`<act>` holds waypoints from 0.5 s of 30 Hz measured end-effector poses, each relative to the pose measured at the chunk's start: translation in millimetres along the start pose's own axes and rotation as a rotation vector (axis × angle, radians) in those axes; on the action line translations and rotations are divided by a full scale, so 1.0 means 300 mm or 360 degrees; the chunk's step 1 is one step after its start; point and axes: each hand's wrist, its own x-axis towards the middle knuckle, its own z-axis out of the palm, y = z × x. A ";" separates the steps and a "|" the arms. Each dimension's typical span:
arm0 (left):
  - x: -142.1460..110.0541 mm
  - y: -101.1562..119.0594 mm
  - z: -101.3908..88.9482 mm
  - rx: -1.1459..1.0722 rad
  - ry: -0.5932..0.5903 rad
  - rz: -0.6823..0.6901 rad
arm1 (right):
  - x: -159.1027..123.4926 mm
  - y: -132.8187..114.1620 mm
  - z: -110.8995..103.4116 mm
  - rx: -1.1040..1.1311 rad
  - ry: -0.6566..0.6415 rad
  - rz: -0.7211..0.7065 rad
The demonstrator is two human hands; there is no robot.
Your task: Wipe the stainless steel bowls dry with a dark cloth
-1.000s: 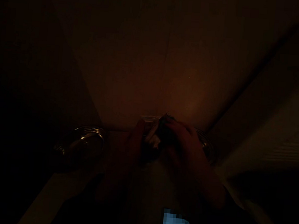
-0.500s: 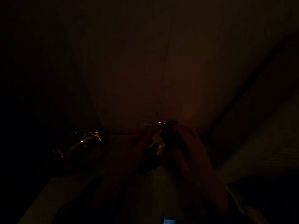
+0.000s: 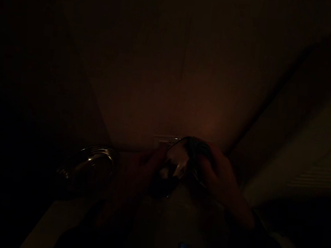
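The scene is very dark. Both hands meet low in the middle of the view. My left hand [image 3: 142,168] is curled against the left side of a small shiny round vessel [image 3: 173,165], tipped so that its pale inside shows. My right hand [image 3: 219,175] closes over the vessel's right rim from above, with something dark under its fingers that I cannot make out.
A shiny metal bowl [image 3: 88,167] sits on the counter [image 3: 59,215] at the left. A plain wall [image 3: 169,82] rises straight ahead, with a small pale plate [image 3: 164,140] low on it behind the hands. A pale ledge [image 3: 303,167] runs along the right.
The view has grown darker. The vessel has tilted so more of its pale inside shows, and my right hand has slid to its right rim.
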 end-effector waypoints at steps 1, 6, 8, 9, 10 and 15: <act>-0.001 0.003 0.000 -0.0024 -0.0004 -0.0023 | 0.000 -0.003 -0.003 -0.0006 0.0004 0.0001; 0.014 -0.003 -0.002 -0.0092 -0.0082 0.0020 | -0.036 -0.100 0.004 -0.0174 -0.0149 -0.0449; 0.024 -0.011 -0.005 -0.0014 -0.0106 0.0058 | -0.049 -0.131 0.012 -0.0236 -0.0189 -0.0622; 0.029 -0.015 -0.007 0.0009 -0.0114 0.0071 | -0.052 -0.135 0.016 -0.0249 -0.0198 -0.0670; 0.034 -0.019 -0.009 0.0012 -0.0127 0.0074 | -0.051 -0.131 0.019 -0.0250 -0.0204 -0.0690; 0.056 -0.035 -0.016 -0.0051 -0.0124 -0.0097 | -0.019 -0.032 0.013 -0.0071 -0.0135 -0.0324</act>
